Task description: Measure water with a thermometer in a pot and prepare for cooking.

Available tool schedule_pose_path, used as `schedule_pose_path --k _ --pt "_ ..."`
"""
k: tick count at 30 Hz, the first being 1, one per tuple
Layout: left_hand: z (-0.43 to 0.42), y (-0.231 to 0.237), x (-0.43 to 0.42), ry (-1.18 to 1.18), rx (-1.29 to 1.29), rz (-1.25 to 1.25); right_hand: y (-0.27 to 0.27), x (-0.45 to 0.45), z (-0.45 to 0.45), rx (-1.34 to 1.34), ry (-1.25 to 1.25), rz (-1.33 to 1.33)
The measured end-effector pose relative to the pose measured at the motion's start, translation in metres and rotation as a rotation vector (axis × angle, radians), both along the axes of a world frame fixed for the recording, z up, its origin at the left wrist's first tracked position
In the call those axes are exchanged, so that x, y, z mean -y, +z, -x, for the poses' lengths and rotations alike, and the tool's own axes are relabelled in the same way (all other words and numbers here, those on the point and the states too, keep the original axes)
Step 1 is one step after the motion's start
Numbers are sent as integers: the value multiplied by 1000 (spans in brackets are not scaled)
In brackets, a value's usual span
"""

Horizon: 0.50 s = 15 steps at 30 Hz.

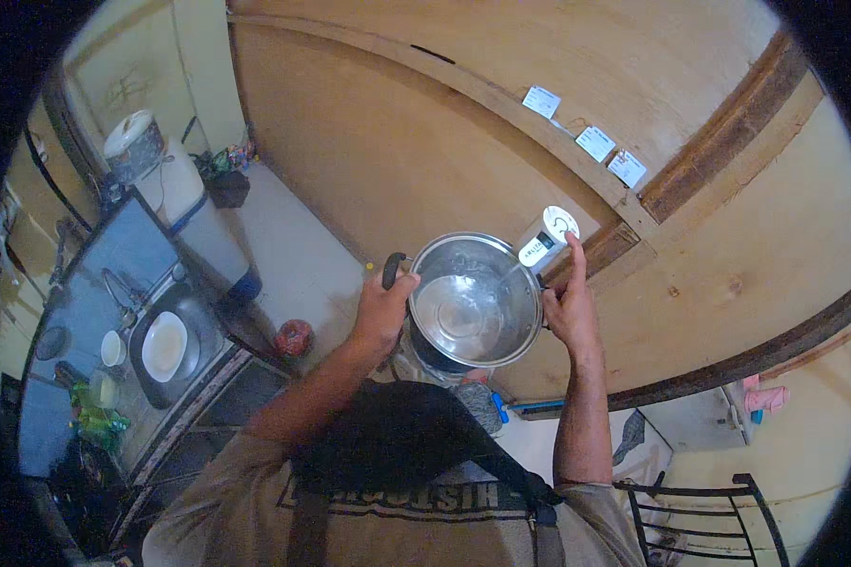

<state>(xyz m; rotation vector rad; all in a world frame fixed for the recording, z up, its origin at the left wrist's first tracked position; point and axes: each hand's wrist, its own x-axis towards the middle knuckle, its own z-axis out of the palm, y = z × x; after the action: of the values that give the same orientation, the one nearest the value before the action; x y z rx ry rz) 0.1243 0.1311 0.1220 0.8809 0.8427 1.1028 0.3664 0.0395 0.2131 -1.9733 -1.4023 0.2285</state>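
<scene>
A shiny metal cooking pot (461, 319) with black side handles is held up in front of my chest, its open top facing me. My left hand (386, 305) grips the black handle on the pot's left. On the opposite side my right hand (571, 312) holds the other handle, its index finger stretched upward. That fingertip meets the lid of a white cylindrical container (542, 241) bearing writing, just beyond the pot's right rim. What supports the container cannot be told. The pot's inside looks wet or glossy; whether it holds liquid is unclear.
Plywood panels (411, 142) with wooden battens stand ahead. At left, a counter has a metal sink (196, 354) holding a white dish (164, 347), beside a white cup (113, 348). A red round object (293, 337) lies on the floor. A black metal chair (702, 521) is at lower right.
</scene>
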Motion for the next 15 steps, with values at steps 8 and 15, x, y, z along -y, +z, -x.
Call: schedule_pose_path --k 8,15 --pt "2 16 7 -60 -16 -9 0 2 -2 17 -5 -24" --pt "5 -4 -2 -34 -42 -29 8 0 4 15 -25 34"
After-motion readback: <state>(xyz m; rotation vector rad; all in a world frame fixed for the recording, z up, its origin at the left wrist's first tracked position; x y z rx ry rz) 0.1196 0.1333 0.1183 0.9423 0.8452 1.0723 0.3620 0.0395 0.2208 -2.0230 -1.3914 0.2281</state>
